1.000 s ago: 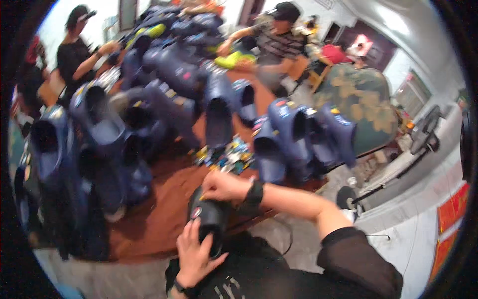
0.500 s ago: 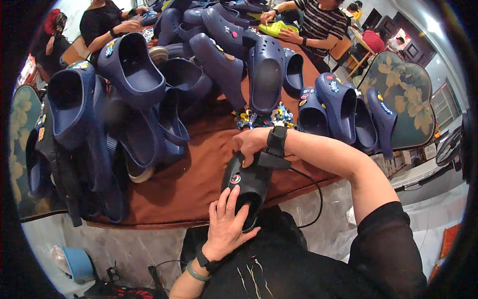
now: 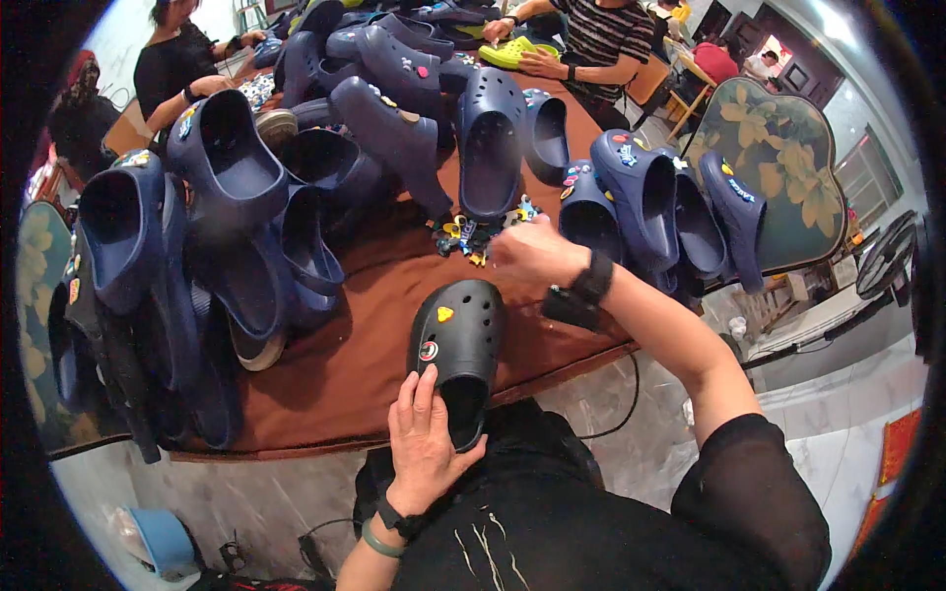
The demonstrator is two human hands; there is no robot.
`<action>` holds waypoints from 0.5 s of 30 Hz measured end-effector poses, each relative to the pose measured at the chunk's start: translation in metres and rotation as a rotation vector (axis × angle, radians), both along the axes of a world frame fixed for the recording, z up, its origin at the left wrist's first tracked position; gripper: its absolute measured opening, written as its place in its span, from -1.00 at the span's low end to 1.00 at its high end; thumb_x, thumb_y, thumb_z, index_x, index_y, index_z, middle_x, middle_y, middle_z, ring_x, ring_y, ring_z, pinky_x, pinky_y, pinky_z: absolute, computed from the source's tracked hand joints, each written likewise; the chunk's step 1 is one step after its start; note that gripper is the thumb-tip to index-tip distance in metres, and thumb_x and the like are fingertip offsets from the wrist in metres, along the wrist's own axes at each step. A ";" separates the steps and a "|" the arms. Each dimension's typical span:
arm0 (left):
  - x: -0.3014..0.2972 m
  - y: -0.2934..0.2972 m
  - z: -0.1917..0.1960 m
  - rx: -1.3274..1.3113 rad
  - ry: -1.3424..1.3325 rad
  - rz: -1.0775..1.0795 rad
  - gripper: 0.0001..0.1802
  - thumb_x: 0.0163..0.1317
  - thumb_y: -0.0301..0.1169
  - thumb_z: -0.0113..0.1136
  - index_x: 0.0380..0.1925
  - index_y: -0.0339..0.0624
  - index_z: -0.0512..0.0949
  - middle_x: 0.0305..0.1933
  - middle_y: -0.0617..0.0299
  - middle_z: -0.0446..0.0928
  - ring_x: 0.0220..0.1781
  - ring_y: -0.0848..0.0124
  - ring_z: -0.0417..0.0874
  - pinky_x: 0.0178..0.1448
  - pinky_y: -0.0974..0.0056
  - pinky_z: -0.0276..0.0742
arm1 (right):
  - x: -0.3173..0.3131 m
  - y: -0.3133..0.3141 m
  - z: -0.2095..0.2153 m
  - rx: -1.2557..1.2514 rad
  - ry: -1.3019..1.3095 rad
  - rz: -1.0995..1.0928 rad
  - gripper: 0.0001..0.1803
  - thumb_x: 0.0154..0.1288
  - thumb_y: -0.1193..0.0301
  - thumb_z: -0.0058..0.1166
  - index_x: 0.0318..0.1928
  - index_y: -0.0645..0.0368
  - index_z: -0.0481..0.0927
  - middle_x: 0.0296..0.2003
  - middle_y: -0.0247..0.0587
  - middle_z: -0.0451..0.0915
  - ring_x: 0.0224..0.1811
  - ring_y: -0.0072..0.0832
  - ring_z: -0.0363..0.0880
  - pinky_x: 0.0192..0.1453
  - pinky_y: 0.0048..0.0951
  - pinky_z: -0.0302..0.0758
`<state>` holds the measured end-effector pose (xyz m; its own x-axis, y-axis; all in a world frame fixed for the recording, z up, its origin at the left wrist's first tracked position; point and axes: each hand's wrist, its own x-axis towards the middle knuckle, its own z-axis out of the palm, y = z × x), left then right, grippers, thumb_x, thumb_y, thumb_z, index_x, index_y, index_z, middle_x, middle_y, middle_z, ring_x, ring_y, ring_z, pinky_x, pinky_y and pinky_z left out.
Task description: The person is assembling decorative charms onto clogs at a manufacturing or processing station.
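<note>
A black clog [image 3: 471, 330] lies at the table's front edge, its toe pointing away from me. It bears a small yellow charm [image 3: 445, 314] and a round red-and-white charm [image 3: 429, 351] near its left side. My left hand [image 3: 426, 433] grips the clog by its heel end, fingers along the left side and thumb at the back of the opening. Beyond the toe, my right hand [image 3: 537, 251] is at a heap of small colourful shoe charms [image 3: 461, 234]. Its fingers are curled in; what they hold, if anything, is hidden.
Stacked navy clogs [image 3: 241, 163] crowd the left and far side; more navy clogs [image 3: 641, 202] stand at the right. Across the table, one person handles a yellow-green clog [image 3: 517, 51]. A black cable [image 3: 631, 404] hangs at the right edge. A blue bucket [image 3: 163, 540] sits on the floor.
My right hand has left the clog's toe and moved up and right to the charm heap. The yellow charm on the clog now shows fully. My left hand still holds the clog.
</note>
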<state>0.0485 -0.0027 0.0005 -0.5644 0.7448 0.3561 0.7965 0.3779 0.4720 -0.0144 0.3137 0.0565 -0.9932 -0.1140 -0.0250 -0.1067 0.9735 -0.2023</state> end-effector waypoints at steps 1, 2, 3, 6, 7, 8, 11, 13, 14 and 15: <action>0.001 0.001 0.000 0.004 0.006 0.025 -0.12 -0.24 -0.17 0.56 -0.01 -0.54 0.35 0.42 -0.16 0.11 0.40 -0.14 0.19 0.38 -0.10 0.19 | 0.010 0.011 -0.008 0.346 -0.093 -0.086 -0.83 -0.03 0.24 0.19 -0.50 0.06 0.62 -0.57 -0.28 0.58 -0.37 -0.18 0.54 -0.13 -0.08 0.22; 0.002 0.002 0.001 0.002 0.015 0.024 -0.12 -0.24 -0.17 0.56 -0.01 -0.54 0.35 0.42 -0.16 0.11 0.40 -0.14 0.19 0.38 -0.10 0.19 | 0.034 0.030 -0.023 0.363 0.157 0.037 -0.90 -0.08 0.29 0.18 -0.53 0.01 0.63 -0.54 -0.30 0.58 -0.25 -0.20 0.51 -0.08 -0.06 0.15; 0.003 0.003 0.002 0.008 -0.004 0.046 -0.14 -0.23 -0.16 0.54 0.00 -0.54 0.38 0.43 -0.13 0.12 0.42 -0.09 0.17 0.37 -0.08 0.19 | 0.047 0.037 -0.029 0.504 0.088 -0.002 -0.92 -0.07 0.32 0.20 -0.54 0.00 0.62 -0.51 -0.28 0.58 -0.16 -0.18 0.50 0.05 0.14 0.13; 0.004 0.004 0.001 0.007 -0.003 0.071 -0.15 -0.21 -0.14 0.53 0.00 -0.53 0.41 0.43 -0.10 0.13 0.43 -0.05 0.15 0.35 -0.06 0.19 | 0.078 0.043 -0.057 0.507 0.092 -0.063 -0.93 -0.04 0.37 0.20 -0.51 0.07 0.61 -0.51 -0.23 0.58 -0.12 -0.21 0.49 0.26 0.33 -0.02; 0.004 0.004 -0.001 0.003 0.003 0.073 -0.14 -0.22 -0.14 0.53 0.00 -0.53 0.41 0.43 -0.11 0.13 0.44 -0.05 0.14 0.36 -0.06 0.18 | 0.082 0.042 -0.060 0.497 -0.027 -0.087 -0.93 -0.03 0.39 0.19 -0.49 0.08 0.62 -0.50 -0.24 0.58 -0.10 -0.22 0.48 0.32 0.37 -0.08; 0.004 0.005 -0.001 -0.003 0.012 0.076 -0.14 -0.22 -0.14 0.53 0.00 -0.53 0.41 0.43 -0.11 0.13 0.44 -0.05 0.14 0.36 -0.06 0.18 | 0.086 0.039 -0.066 0.476 -0.031 -0.120 -0.95 0.03 0.42 0.15 -0.48 0.10 0.61 -0.48 -0.25 0.59 -0.09 -0.25 0.49 0.33 0.30 -0.05; 0.005 0.005 -0.001 -0.009 0.030 0.076 -0.14 -0.23 -0.13 0.53 0.00 -0.51 0.41 0.42 -0.12 0.13 0.43 -0.07 0.14 0.36 -0.07 0.18 | 0.096 0.035 -0.071 0.413 0.150 -0.150 -0.95 0.05 0.47 0.09 -0.49 0.06 0.60 -0.48 -0.30 0.58 -0.14 -0.27 0.50 0.34 0.26 -0.05; 0.004 0.004 -0.001 -0.010 0.030 0.069 -0.13 -0.23 -0.13 0.54 0.01 -0.50 0.40 0.43 -0.12 0.12 0.43 -0.08 0.14 0.36 -0.07 0.19 | 0.095 0.023 -0.070 0.341 0.148 -0.169 -0.91 0.09 0.46 0.12 -0.41 0.05 0.68 -0.41 -0.35 0.65 -0.12 -0.32 0.51 0.34 0.21 -0.02; 0.005 0.004 0.000 -0.011 0.034 0.073 -0.13 -0.23 -0.13 0.54 0.01 -0.50 0.40 0.43 -0.12 0.12 0.43 -0.08 0.14 0.36 -0.07 0.19 | 0.095 0.014 -0.072 0.031 0.273 -0.216 -0.92 0.11 0.43 0.18 -0.36 0.01 0.69 -0.38 -0.40 0.66 -0.10 -0.37 0.53 0.33 0.13 0.01; 0.005 0.004 0.001 -0.013 0.037 0.069 -0.12 -0.23 -0.12 0.54 0.02 -0.49 0.40 0.43 -0.12 0.11 0.43 -0.08 0.13 0.35 -0.07 0.19 | 0.091 0.007 -0.072 -0.281 0.391 -0.257 -0.90 0.13 0.39 0.24 -0.30 -0.03 0.71 -0.35 -0.44 0.67 -0.08 -0.41 0.54 0.32 0.04 0.05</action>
